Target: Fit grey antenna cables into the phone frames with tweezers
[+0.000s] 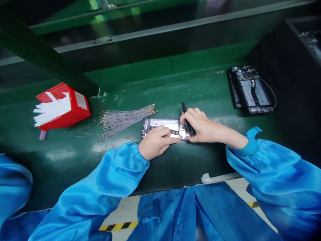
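An opened phone (164, 122) lies lengthwise on the green bench, its inner parts showing. My left hand (156, 142) holds its near edge, fingers curled and the index finger stretched along that edge towards the right end. Black tweezers (184, 107) are in my right hand (200, 125), which is closed around them over the phone's right end, where the circuit board is. The thumb of this hand touches the phone's near right corner. Where the tweezer tips meet the board is too small to make out. Left of the phone lies a bundle of thin grey cables (127, 117) with gold-coloured ends.
A red box (80, 115) with white strips stands at the left, beside a green post (50, 63). Two more opened phones (254, 90) lie overlapping at the right, near a black box (283, 63). Another person's blue sleeve (13, 184) shows at the left edge.
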Motion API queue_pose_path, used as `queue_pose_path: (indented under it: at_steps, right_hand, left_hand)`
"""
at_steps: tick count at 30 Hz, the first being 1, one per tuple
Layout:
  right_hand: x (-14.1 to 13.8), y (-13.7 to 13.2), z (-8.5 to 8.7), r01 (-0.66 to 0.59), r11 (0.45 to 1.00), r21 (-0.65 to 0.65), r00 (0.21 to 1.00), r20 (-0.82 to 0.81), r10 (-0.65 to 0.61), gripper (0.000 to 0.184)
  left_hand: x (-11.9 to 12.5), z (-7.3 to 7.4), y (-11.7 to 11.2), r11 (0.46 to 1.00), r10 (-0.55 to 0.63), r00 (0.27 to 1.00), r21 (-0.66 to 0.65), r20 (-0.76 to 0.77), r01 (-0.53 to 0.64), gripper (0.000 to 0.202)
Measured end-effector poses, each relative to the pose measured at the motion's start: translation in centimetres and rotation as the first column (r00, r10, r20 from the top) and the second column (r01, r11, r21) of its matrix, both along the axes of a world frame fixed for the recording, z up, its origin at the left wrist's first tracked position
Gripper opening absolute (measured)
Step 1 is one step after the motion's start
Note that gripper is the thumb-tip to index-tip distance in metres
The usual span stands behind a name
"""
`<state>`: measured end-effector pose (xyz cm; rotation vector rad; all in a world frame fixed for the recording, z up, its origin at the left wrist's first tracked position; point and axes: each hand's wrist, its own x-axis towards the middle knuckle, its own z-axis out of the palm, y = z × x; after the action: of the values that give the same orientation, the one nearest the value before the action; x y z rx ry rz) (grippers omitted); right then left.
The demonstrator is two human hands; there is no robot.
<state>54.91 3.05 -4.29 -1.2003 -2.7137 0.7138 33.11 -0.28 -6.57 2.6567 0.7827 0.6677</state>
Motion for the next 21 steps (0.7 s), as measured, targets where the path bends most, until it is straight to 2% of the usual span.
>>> queue_pose_path:
  at_steps: [7,15,18,21]
  right_hand:
    - [-0.56,0.03,0.21,0.022,1.0,0.008,0.998,0.052,-0.022,0.04]
    - [-0.37,-0.25,-0.3,0.05,0.998,0.029,0.999,-0.007,-0.05,0.041]
    - [-0.56,-0.29,-0.47,0.058,0.998,0.039,0.998,-0.009,-0.058,0.041]
    - [-0.8,-0.21,-0.55,0.072,0.996,0.05,0.997,-0.005,-0.072,0.042]
  left_hand:
    - [-0.03,0.14,0.08,1.0,-0.027,0.999,0.003,-0.027,0.027,0.03]
    - [-0.03,-0.05,-0.01,0.999,-0.016,1.0,0.043,-0.02,0.017,0.028]
    - [-0.04,-0.11,-0.09,1.0,0.005,1.0,-0.005,0.01,-0.004,0.029]
    - [0.01,0.06,-0.14,0.993,0.046,0.996,-0.116,0.081,-0.037,0.025]
